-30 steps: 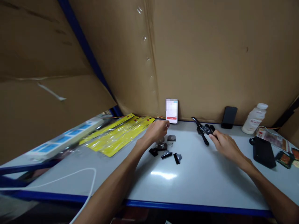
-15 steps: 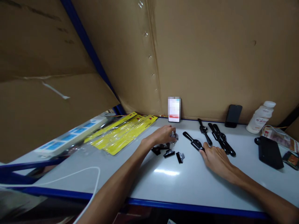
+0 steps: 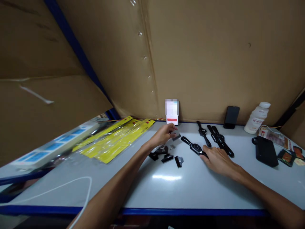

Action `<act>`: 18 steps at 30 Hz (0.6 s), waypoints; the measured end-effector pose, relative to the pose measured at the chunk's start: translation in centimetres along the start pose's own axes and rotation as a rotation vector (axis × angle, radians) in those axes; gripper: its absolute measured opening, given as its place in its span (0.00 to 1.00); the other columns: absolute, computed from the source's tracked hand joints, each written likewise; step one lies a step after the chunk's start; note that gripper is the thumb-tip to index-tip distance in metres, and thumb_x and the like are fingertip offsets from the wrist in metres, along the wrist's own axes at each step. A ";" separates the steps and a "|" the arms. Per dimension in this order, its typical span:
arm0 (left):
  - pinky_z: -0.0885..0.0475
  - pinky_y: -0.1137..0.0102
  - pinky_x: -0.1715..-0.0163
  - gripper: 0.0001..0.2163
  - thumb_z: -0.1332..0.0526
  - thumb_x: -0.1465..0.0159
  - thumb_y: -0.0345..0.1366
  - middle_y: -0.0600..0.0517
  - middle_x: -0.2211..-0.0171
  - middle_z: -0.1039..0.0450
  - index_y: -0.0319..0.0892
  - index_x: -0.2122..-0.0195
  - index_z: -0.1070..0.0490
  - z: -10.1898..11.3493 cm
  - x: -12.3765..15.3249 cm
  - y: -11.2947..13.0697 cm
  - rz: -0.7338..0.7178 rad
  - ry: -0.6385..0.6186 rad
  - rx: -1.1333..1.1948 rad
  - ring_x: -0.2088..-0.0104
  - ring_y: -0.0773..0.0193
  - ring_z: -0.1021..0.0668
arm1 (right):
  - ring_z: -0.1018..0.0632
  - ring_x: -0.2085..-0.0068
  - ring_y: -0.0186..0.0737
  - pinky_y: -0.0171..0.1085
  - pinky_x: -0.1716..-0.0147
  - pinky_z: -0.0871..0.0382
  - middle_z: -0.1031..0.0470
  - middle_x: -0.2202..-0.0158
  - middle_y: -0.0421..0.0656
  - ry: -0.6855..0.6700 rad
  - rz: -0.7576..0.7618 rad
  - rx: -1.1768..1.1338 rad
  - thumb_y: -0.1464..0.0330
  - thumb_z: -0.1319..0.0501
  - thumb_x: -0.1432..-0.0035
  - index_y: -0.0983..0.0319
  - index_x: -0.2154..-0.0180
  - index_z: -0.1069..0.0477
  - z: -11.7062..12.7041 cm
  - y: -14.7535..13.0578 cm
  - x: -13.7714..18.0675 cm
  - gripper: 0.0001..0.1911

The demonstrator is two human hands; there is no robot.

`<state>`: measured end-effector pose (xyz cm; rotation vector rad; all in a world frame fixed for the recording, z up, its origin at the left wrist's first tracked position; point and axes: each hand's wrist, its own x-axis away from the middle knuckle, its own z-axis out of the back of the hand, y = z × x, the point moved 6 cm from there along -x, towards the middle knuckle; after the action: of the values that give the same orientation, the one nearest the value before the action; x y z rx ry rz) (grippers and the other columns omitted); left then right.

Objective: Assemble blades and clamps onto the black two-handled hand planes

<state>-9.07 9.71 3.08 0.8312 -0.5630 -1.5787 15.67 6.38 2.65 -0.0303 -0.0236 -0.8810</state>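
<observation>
My left hand pinches a small grey flat piece just above the white table, near a cluster of small black clips. My right hand rests flat on the table, its fingertips touching the near end of a black watch with straps. Two more black watches lie side by side behind it, with a third strap to their left.
A phone with a lit screen and a dark phone lean on the cardboard wall. A white bottle, black case and snack packets sit right. Yellow packages, a power strip and white cable lie left.
My right hand brought a bunch of black watches forward and spread them out, then settled on the nearest one. My left hand picked the grey piece up from the pile.
</observation>
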 end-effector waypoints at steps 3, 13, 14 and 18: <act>0.33 0.70 0.69 0.10 0.36 0.43 0.34 0.52 0.71 0.26 0.38 0.60 0.29 -1.8 0.1 1.5 -0.059 0.011 0.234 0.69 0.64 0.25 | 0.20 0.62 0.48 0.38 0.71 0.45 0.20 0.62 0.48 -0.029 0.045 -0.015 0.64 0.44 0.32 0.61 0.54 0.28 1.1 0.3 0.2 0.11; 0.30 0.70 0.66 0.05 0.37 0.41 0.33 0.51 0.70 0.23 0.40 0.64 0.28 -8.4 1.9 5.1 -0.149 -0.121 0.322 0.68 0.63 0.23 | 0.22 0.63 0.45 0.38 0.69 0.42 0.20 0.61 0.47 -0.011 0.200 -0.039 0.67 0.42 0.36 0.61 0.56 0.27 1.1 0.2 0.4 0.09; 0.30 0.70 0.65 0.03 0.38 0.40 0.32 0.51 0.70 0.23 0.40 0.65 0.28 -8.6 2.0 5.2 -0.157 -0.143 0.289 0.68 0.62 0.23 | 0.22 0.63 0.45 0.38 0.68 0.41 0.21 0.61 0.47 -0.010 0.218 -0.036 0.68 0.43 0.36 0.62 0.56 0.27 1.0 0.1 0.4 0.09; 0.31 0.69 0.64 0.07 0.41 0.38 0.29 0.51 0.67 0.23 0.41 0.63 0.23 -8.9 2.5 6.0 -0.218 -0.161 0.056 0.67 0.62 0.24 | 0.22 0.64 0.45 0.39 0.68 0.40 0.21 0.63 0.48 -0.025 0.260 0.003 0.70 0.46 0.36 0.64 0.56 0.28 1.2 0.2 0.7 0.11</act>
<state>1.49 7.07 1.53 0.8339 -0.6513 -1.8484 16.22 6.01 3.87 -0.0411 -0.0432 -0.6211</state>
